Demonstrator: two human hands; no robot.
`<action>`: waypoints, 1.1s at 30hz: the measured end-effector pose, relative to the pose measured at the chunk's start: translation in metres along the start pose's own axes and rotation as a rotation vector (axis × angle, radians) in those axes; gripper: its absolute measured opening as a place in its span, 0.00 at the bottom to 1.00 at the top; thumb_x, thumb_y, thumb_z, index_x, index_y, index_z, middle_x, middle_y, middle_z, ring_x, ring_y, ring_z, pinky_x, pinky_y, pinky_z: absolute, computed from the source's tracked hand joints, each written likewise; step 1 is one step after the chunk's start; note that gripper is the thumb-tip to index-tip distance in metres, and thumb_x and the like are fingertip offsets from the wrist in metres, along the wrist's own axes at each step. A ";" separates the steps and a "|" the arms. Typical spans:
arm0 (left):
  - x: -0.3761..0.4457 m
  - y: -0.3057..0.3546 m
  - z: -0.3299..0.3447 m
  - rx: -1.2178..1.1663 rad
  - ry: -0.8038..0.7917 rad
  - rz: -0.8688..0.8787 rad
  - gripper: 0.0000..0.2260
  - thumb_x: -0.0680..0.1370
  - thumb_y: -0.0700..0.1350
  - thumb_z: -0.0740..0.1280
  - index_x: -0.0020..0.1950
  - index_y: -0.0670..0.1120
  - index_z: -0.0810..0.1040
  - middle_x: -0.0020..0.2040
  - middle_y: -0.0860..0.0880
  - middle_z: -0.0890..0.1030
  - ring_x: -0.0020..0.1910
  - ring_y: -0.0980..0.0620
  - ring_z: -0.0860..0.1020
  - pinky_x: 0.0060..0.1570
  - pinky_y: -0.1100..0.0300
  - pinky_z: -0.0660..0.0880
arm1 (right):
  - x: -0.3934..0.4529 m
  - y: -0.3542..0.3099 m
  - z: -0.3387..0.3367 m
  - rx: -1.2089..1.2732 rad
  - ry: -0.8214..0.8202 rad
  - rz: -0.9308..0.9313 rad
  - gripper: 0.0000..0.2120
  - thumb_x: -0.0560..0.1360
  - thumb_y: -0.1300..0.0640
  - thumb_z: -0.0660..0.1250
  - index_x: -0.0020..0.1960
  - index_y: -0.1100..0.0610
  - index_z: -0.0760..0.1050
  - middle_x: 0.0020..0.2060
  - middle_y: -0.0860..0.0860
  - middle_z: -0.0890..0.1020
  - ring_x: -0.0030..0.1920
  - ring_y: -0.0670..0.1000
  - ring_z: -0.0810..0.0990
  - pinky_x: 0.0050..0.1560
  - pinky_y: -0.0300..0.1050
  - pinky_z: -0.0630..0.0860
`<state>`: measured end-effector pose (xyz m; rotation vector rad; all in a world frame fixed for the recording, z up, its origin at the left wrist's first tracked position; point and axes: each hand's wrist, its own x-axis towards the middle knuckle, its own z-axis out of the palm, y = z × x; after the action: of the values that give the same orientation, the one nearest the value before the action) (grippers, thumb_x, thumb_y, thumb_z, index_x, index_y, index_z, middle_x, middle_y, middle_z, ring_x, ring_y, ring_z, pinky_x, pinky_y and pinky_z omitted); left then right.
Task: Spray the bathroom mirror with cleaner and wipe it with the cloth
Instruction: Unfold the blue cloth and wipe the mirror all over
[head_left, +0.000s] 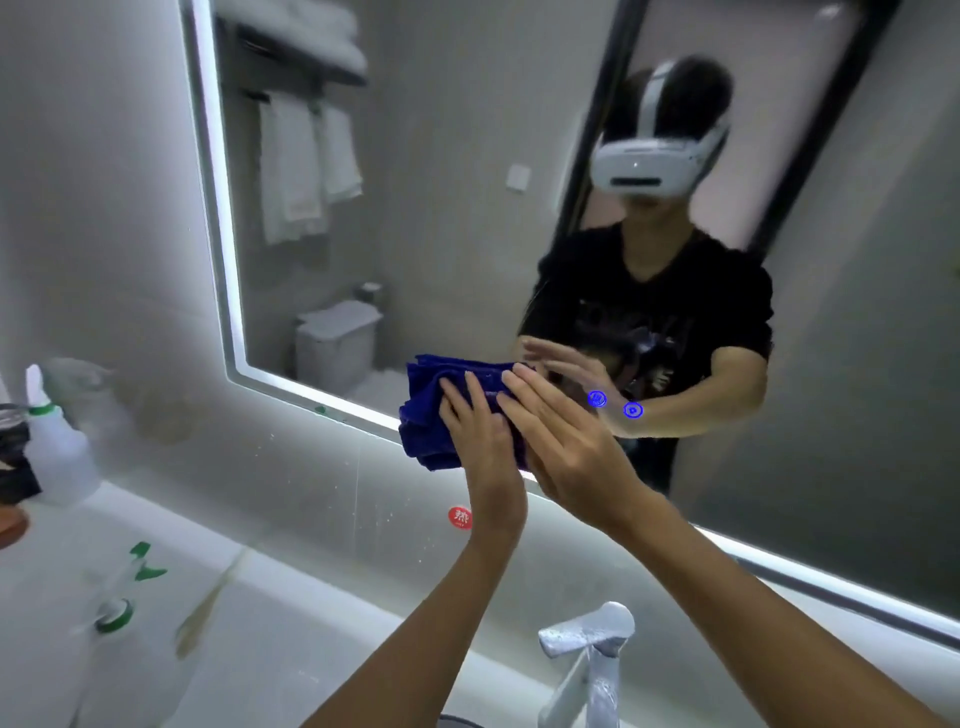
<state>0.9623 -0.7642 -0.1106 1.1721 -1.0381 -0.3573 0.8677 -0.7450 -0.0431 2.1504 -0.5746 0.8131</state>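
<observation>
A folded dark blue cloth (428, 410) is pressed flat against the lower edge of the lit bathroom mirror (467, 208). My left hand (478, 431) lies on the cloth with its fingers spread. Beside it, my right hand (561, 431) overlaps the cloth's right end, fingers flat. A clear spray bottle with a green trigger (122, 613) lies on the counter at the lower left, apart from both hands. The mirror shows the reflection of a person in a black shirt.
A chrome tap (587, 654) stands below my arms at the bottom. A white bottle with a green collar (57, 441) and dark jars stand at the far left. A red round sticker (460, 517) is on the wall under the mirror.
</observation>
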 end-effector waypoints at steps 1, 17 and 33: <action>0.005 0.002 0.008 0.019 0.057 -0.019 0.26 0.81 0.35 0.62 0.78 0.41 0.59 0.77 0.35 0.60 0.76 0.38 0.60 0.74 0.46 0.59 | -0.006 0.003 -0.007 -0.003 0.010 0.023 0.13 0.81 0.64 0.64 0.63 0.69 0.78 0.66 0.64 0.77 0.71 0.63 0.72 0.72 0.56 0.70; 0.051 0.000 -0.016 0.391 0.167 0.277 0.30 0.82 0.58 0.55 0.79 0.45 0.55 0.80 0.41 0.57 0.79 0.44 0.53 0.75 0.41 0.51 | -0.010 0.029 -0.050 -0.158 -0.018 0.135 0.22 0.77 0.58 0.66 0.70 0.59 0.75 0.73 0.61 0.70 0.75 0.60 0.66 0.72 0.64 0.65; -0.024 -0.038 0.019 0.576 0.085 0.361 0.24 0.86 0.54 0.45 0.80 0.46 0.52 0.80 0.44 0.55 0.80 0.44 0.53 0.75 0.44 0.53 | 0.001 0.011 -0.028 -0.134 -0.048 0.093 0.25 0.78 0.55 0.66 0.74 0.59 0.70 0.74 0.61 0.68 0.76 0.60 0.65 0.75 0.62 0.63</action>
<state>0.9446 -0.7727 -0.1552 1.4539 -1.2926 0.2962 0.8512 -0.7306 -0.0228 2.0378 -0.7377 0.7518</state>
